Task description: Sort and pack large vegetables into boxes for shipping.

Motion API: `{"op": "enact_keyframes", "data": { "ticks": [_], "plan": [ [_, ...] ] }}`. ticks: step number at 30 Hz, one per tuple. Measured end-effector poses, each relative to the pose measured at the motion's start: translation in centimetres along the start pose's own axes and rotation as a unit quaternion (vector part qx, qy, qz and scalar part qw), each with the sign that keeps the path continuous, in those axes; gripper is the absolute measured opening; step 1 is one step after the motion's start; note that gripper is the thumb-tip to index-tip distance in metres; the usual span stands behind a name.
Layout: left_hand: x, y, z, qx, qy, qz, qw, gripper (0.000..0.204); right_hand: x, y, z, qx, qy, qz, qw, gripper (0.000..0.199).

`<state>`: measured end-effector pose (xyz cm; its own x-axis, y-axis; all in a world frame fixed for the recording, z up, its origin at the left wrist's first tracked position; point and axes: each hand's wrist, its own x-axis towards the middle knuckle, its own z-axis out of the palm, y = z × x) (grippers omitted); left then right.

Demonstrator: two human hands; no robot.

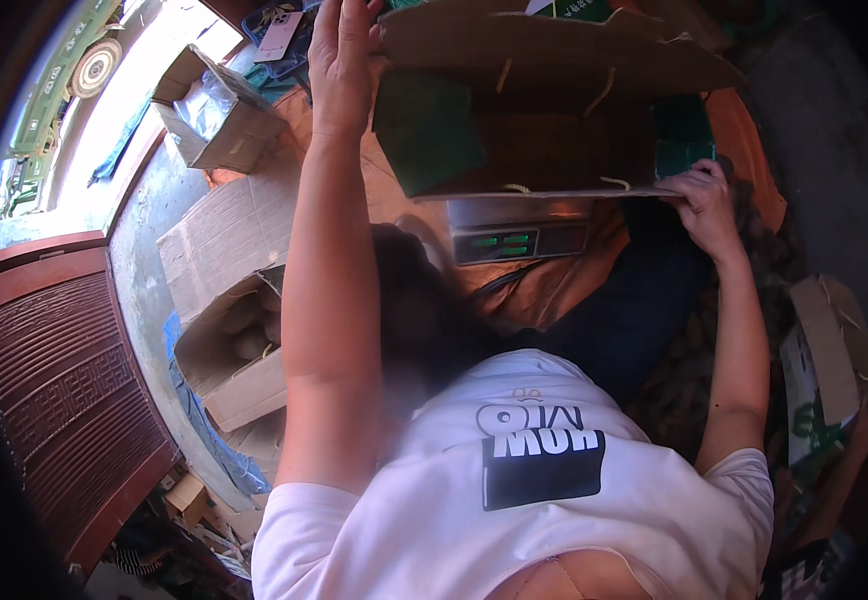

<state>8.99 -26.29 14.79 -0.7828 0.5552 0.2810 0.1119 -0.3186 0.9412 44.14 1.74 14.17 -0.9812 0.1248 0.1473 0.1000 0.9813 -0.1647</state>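
A large open cardboard box with rope handles and green inner flaps rests in front of me, over a metal digital scale with a lit green display. My right hand grips the box's near wall at its right corner, fingers folded over the edge. At the box's far left corner is my left hand, its fingers stretched out straight and its thumb side against the cardboard. The fingertips reach the picture's upper edge. Inside, the box looks dark, with nothing I can make out.
Orange sheeting lies under the scale. To the left stand an open carton with clear plastic and another open box holding roundish things. A folded rope-handled box is at the right. A phone lies at the upper left.
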Motion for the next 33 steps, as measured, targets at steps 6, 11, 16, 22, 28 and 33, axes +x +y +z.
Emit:
{"op": "enact_keyframes", "data": {
  "ticks": [6, 11, 16, 22, 28, 33],
  "plan": [
    [0.3, -4.8, -1.7, 0.136, -0.138, -0.088, 0.977, 0.064, -1.5, 1.3, 6.8, 0.045, -0.042, -0.023, 0.998, 0.017],
    [0.3, -5.8, 0.5, 0.380, -0.206, -0.067, 0.899, 0.051, -2.9, 2.2, 8.0, 0.061, -0.112, 0.053, 0.990, 0.023],
    [0.7, -6.0, 2.7, 0.443, -0.181, -0.065, 0.876, 0.037, -3.7, 0.8, 6.4, 0.044, -0.094, 0.085, 0.991, 0.029],
    [0.5, -6.1, 2.7, 0.438, -0.194, -0.111, 0.871, 0.045, -7.6, 3.0, 2.0, 0.064, 0.197, 0.210, 0.955, 0.030],
    [1.2, -5.8, 4.6, 0.433, -0.200, -0.042, 0.878, 0.032, -32.3, 20.3, 7.6, -0.187, 0.251, 0.616, 0.723, 0.065],
    [0.8, -4.0, 6.0, 0.574, -0.200, -0.090, 0.789, 0.025, -44.4, 22.7, 13.6, 0.362, 0.264, 0.786, 0.426, 0.061]
  ]
}}
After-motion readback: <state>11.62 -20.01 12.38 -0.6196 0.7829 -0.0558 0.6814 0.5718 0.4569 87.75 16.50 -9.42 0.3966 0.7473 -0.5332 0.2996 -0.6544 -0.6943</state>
